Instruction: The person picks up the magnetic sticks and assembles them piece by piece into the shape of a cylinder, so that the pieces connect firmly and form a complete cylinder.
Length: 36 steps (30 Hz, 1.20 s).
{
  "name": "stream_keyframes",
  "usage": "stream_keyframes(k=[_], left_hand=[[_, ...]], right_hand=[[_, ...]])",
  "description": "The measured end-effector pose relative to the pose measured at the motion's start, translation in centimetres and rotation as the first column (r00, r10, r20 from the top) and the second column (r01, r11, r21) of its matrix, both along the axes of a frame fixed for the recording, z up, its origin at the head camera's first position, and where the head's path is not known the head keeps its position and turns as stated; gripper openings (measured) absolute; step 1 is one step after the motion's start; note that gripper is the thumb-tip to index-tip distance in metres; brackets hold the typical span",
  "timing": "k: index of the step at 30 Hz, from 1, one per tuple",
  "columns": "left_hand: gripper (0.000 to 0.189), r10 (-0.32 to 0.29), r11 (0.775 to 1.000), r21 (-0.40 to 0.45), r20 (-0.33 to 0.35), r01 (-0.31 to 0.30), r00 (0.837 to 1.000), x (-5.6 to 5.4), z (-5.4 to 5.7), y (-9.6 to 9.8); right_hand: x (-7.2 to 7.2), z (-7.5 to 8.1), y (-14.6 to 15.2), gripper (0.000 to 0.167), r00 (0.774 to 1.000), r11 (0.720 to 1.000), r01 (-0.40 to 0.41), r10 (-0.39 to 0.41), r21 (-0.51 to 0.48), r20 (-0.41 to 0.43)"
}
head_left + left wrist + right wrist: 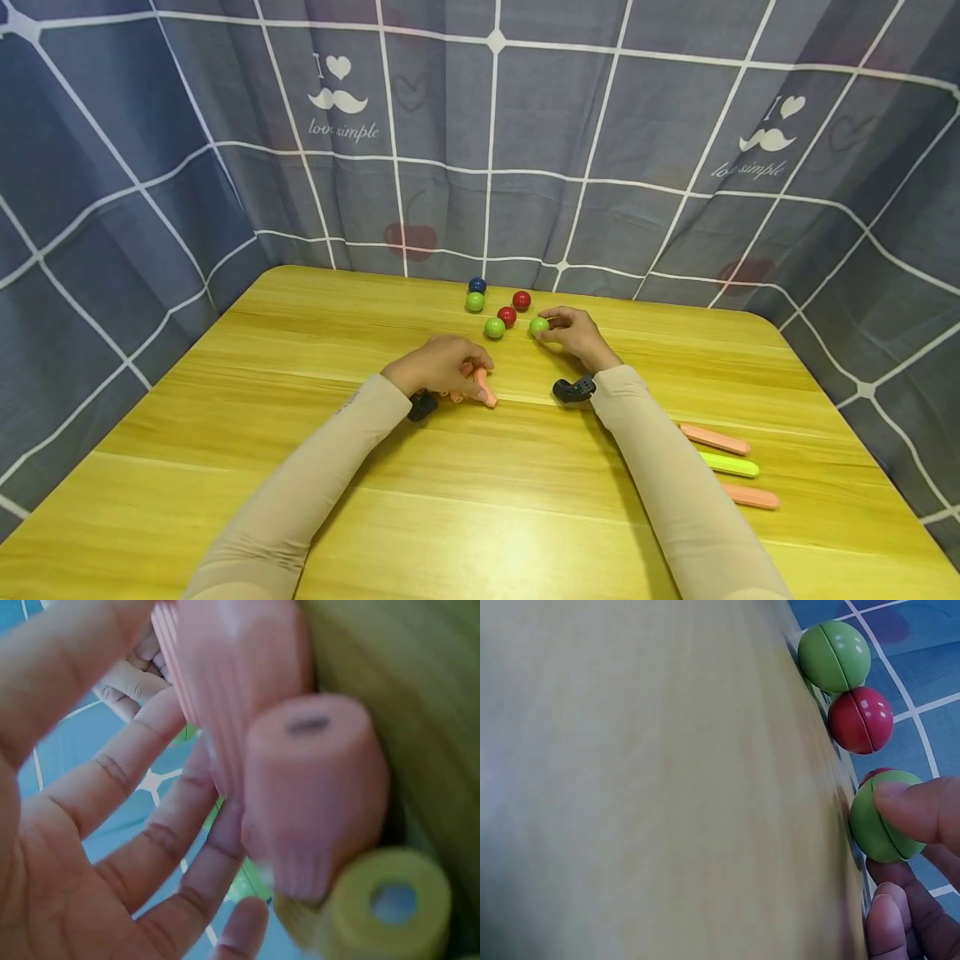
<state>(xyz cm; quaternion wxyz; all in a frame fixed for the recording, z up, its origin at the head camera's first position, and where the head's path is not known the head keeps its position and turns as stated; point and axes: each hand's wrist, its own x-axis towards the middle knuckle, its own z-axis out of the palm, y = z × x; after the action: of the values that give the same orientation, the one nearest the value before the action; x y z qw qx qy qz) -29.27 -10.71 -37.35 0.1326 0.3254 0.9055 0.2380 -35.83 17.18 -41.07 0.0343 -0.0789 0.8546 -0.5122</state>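
My right hand [573, 333] pinches a glossy green ball [538, 327] at the table's far side. In the right wrist view the thumb [915, 814] presses on this green ball [885, 825], which has a seam round it. My left hand [446, 365] holds a pink ribbed plastic piece [486, 388] low over the table, between thumb and fingers. Close up in the left wrist view, the fingers [161, 832] lie against the pink ribbed piece [236, 682]. Beside it are a pink piece with a slotted end [315, 780] and a yellow one with a round hole [394, 907].
Left of the right hand sit two red balls [507, 316], two more green balls [494, 327] and a blue ball [477, 286]. By the right forearm lie two pink sticks [716, 439] and a yellow-green one [731, 464]. A checked curtain [450, 200] surrounds the wooden table [480, 500].
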Motion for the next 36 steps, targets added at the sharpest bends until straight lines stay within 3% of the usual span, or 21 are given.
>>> stream_keyframes(k=[9,16,26,36], left_hand=[[0.044,0.064,0.996,-0.053,-0.036,-0.066,0.997,0.3,0.1,1.1],[0.039,0.067,0.993,-0.095,-0.096,-0.076,0.993,0.0,-0.4,1.5],[0.025,0.064,0.993,-0.092,-0.100,-0.073,0.993,0.0,-0.3,1.6],[0.022,0.072,0.992,-0.097,-0.106,-0.082,0.992,0.4,0.0,1.7]], right_hand=[[0.3,-0.2,0.5,0.044,1.000,0.999,-0.019,0.019,-0.037,-0.010],[0.8,0.0,0.7,0.047,0.999,0.999,-0.027,0.027,-0.046,0.017],[1.5,0.0,1.1,0.048,0.999,0.998,-0.028,0.029,-0.050,0.027],[1.6,-0.8,1.6,0.049,0.999,0.994,-0.026,0.028,-0.110,0.018]])
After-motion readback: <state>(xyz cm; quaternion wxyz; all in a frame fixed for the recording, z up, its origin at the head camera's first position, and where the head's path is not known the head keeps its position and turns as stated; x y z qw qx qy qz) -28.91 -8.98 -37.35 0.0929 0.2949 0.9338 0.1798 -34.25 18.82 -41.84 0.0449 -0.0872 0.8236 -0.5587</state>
